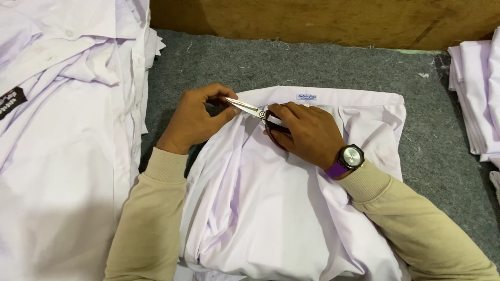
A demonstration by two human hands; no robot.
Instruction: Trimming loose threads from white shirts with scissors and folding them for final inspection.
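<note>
A white shirt (291, 208) lies bunched on the grey felt table (323, 67), its collar with a small label (307, 97) at the far side. My right hand (307, 132), with a purple-strapped watch (349, 158) on the wrist, grips small metal scissors (250, 109) by their dark handles. The blades point left toward my left hand (195, 117), which pinches the shirt fabric near the collar at the blade tips.
A large pile of white shirts (62, 130) fills the left side, with a dark tag (11, 100) on one. Folded white cloth (479, 93) is stacked at the right edge. A wooden board (323, 21) runs along the back.
</note>
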